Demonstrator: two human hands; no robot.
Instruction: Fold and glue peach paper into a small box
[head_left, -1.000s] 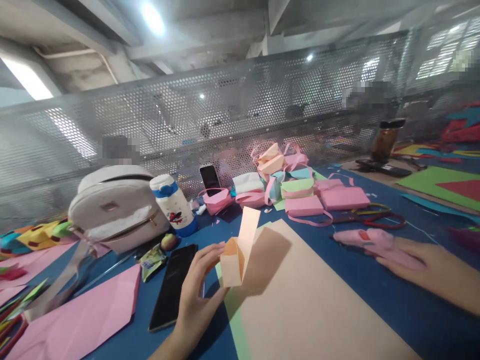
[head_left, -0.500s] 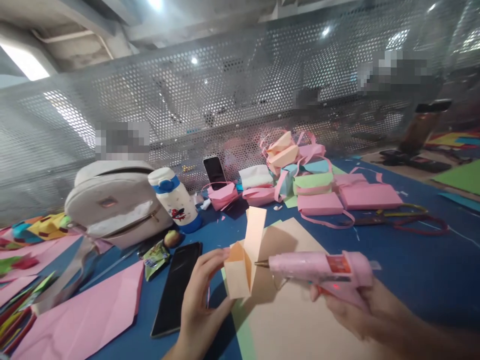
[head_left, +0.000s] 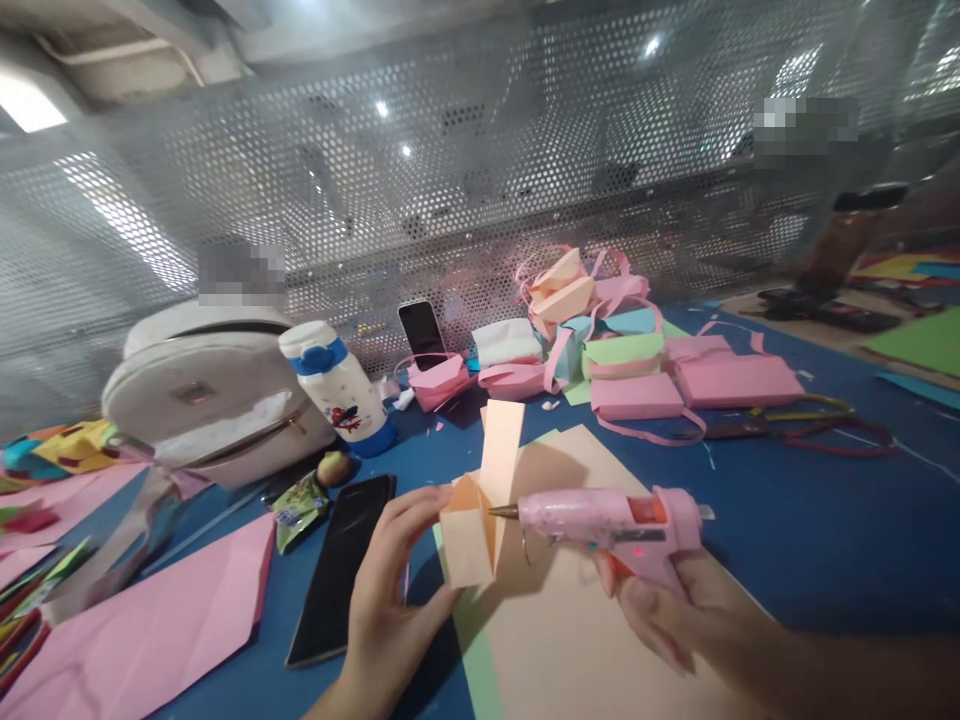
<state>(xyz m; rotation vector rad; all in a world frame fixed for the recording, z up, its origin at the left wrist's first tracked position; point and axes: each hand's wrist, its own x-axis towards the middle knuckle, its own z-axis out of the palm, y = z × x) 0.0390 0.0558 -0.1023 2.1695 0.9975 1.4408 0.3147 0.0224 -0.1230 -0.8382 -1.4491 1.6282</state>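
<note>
Between thumb and fingers my left hand [head_left: 396,580] holds a small folded peach paper box [head_left: 471,545], open at the top, with a long flap [head_left: 501,450] standing up behind it. In my right hand [head_left: 675,610] is a pink hot glue gun [head_left: 607,520] with a small red light lit on its side. Its metal nozzle points left, at the box's right side near the base of the flap; whether it touches the paper I cannot tell. Beneath both hands lie peach paper sheets [head_left: 592,640] over a green sheet [head_left: 480,655].
A black phone [head_left: 341,570], a snack packet [head_left: 300,510], a white bottle [head_left: 337,390] and a white backpack [head_left: 210,390] stand or lie at left, beside pink paper [head_left: 157,620]. Several small paper bags [head_left: 637,400] line the back before a perforated metal screen [head_left: 480,180]. Scissors [head_left: 832,430] lie right.
The glue gun has moved left, bringing its nozzle closer in against the paper box. My left hand keeps its hold on the box. The whole view has shifted slightly.
</note>
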